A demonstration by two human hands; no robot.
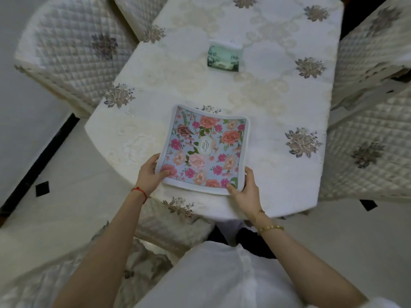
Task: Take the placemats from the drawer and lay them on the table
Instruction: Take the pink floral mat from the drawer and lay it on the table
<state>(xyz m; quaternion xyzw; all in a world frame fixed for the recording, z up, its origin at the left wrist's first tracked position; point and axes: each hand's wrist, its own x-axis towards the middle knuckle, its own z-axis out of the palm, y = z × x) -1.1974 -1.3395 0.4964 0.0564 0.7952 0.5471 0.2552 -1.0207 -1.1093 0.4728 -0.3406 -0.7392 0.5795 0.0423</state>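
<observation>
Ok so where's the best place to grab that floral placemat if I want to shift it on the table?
Probably the two near corners of the floral placemat, coming from the table's near edge. It lies flat and thin, near edge toward the person, where the left hand and right hand already pinch it.

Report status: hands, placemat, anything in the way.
Left hand and right hand grip the floral placemat by its near corners, over the table. Tissue pack far off, clear.
</observation>
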